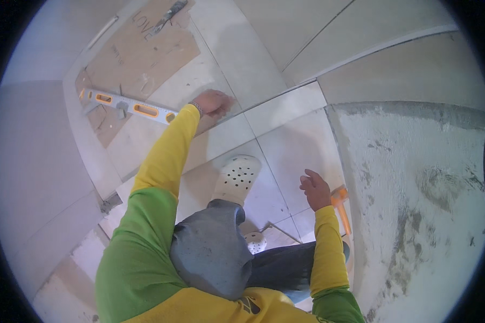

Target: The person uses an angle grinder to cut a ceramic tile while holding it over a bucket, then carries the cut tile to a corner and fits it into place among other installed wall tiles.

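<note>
My left hand point(213, 103) is over the light tiles near the step's edge, just past the right end of a spirit level point(128, 105). Its fingers are smeared, so whether it holds anything cannot be made out. The level is white with orange-rimmed openings and lies across the upper tiles and a brown cardboard sheet point(170, 56). Over the lower floor tiles point(293, 142), my right hand point(316, 189) hangs with its fingers loosely bent and apart, holding nothing. Beside its wrist is an orange tool point(340, 203) with a long handle, partly hidden by my sleeve.
A dark-stained hand tool point(170, 16) lies on the cardboard's far end. My foot in a white perforated clog point(238, 176) is on the lower tiles, near a thin metal rod point(285, 232). A rough, plastered wall point(415, 204) rises at the right; large tiles point(361, 37) line the far wall.
</note>
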